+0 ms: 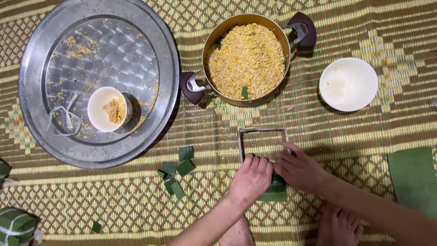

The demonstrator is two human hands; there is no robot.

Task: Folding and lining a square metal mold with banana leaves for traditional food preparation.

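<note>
1. The left hand (251, 177) lies knuckles up with its fingers curled, pressing down on a folded green banana leaf (276, 191) at the near edge of a square frame mould (262, 143). It is closed over the leaf rather than spread.
2. The right hand (298, 169) sits just beside it, touching the same leaf from the other side. Its fingers are loosely bent and one reaches along the frame mould's right side. Whether it pinches the leaf or only steadies it I cannot tell.
3. The leaf's long axis runs away from the body, from the hands into the frame mould. The frame mould lies directly ahead of both hands, touching them, and the left hand covers more of its near edge.
4. Beyond the frame mould stands a pot (246, 58) with two dark handles, full of yellow rice mixture, with a scrap of leaf on top.
5. Right of the pot, well apart, is an empty white bowl (348, 84).
6. Left of the pot lies a round metal tray (98, 82) strewn with grains, holding a small white bowl (109, 109) and pale ties.
7. Cut leaf pieces (176, 171) lie left of the frame mould. A wrapped green parcel (17, 225) sits far left, a large leaf sheet (414, 177) far right, all on a woven mat (114, 200). There are no labels or signs.
</note>
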